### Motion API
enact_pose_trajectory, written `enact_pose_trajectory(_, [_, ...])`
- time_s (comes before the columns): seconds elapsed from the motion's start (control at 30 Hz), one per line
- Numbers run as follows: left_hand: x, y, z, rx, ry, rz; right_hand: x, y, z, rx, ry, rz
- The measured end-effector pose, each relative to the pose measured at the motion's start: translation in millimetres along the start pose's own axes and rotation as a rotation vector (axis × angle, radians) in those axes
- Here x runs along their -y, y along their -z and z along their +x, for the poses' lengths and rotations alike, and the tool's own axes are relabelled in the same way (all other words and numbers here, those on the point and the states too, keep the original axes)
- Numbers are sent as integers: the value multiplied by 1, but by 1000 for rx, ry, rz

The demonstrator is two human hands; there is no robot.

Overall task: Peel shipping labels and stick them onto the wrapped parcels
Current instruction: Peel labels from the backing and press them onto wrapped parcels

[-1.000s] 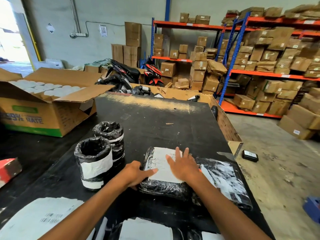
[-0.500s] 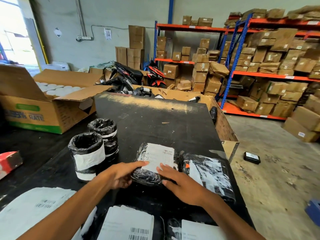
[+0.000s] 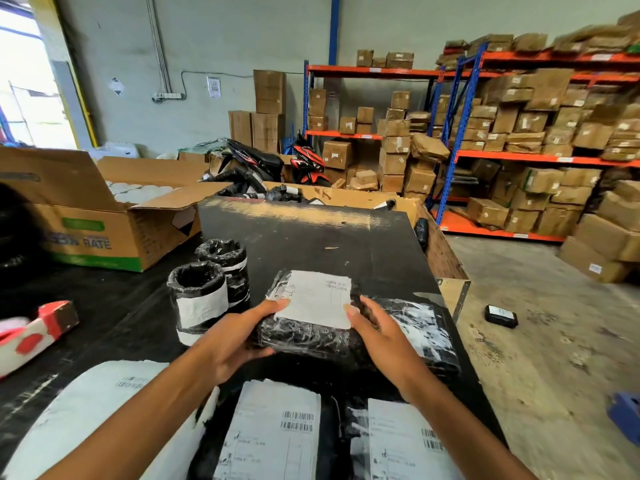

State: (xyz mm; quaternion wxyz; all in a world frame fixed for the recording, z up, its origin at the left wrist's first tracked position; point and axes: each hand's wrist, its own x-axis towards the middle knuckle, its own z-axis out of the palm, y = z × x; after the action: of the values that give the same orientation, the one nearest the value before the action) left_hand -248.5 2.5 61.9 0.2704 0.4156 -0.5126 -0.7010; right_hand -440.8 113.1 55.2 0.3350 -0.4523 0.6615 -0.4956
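Note:
A black plastic-wrapped parcel (image 3: 304, 336) with a white shipping label (image 3: 317, 299) on top sits raised off the black table (image 3: 311, 244), held from both sides. My left hand (image 3: 239, 336) grips its left end, thumb on the label's corner. My right hand (image 3: 379, 336) holds its right end, fingers against the side. Right of it lies a flat black parcel (image 3: 427, 327) with a wrinkled label. Two round wrapped parcels (image 3: 207, 285) with white labels stand to the left. More labelled parcels (image 3: 277, 434) lie below my arms.
An open cardboard box (image 3: 104, 216) stands at the left, and a red-and-white tape dispenser (image 3: 34, 330) lies at the far left. A cardboard bin (image 3: 446, 258) adjoins the table's right edge. A small black parcel (image 3: 501, 315) lies on the concrete floor. Shelves of cartons fill the back right.
My hands went from pressing the label flat on top of the parcel to gripping its two ends, and the parcel has come up off the table toward me.

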Motion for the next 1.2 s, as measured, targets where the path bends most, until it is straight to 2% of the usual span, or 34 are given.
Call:
enact_pose_trajectory(0.1, [-5, 4, -35, 56, -51, 92, 15, -9, -16, -20, -17, 97])
enact_pose_trajectory(0.2, [1, 21, -67, 13, -91, 323, 21, -26, -45, -38, -14, 73])
enact_pose_trajectory(0.3, [18, 40, -90, -46, -121, 526, 15, -45, -77, -33, -47, 31])
enact_pose_trajectory(0.43, [48, 54, -111, -56, -138, 676, 2, -64, -114, -78, -86, -33])
enact_pose_trajectory(0.63, [67, 61, -126, -165, -344, 884, -2, -79, -140, -100, -43, -210])
enact_pose_trajectory(0.73, [72, 64, -129, -146, -420, 930, 2, -79, -144, -89, -32, -253])
enact_pose_trajectory(0.9, [80, 72, -130, -129, -424, 899, 4, -81, -149, -134, -3, -335])
enact_pose_trajectory(1.0, [78, 92, -130, -233, -455, 919, 13, -87, -149, -247, 132, -599])
enact_pose_trajectory(1.07, [80, 118, -129, -367, -494, 956, 31, -102, -148, -277, 304, -621])
enact_pose_trajectory(1.2, [93, 171, -125, -616, -524, 1043, 59, -162, -137, -99, 453, -616])
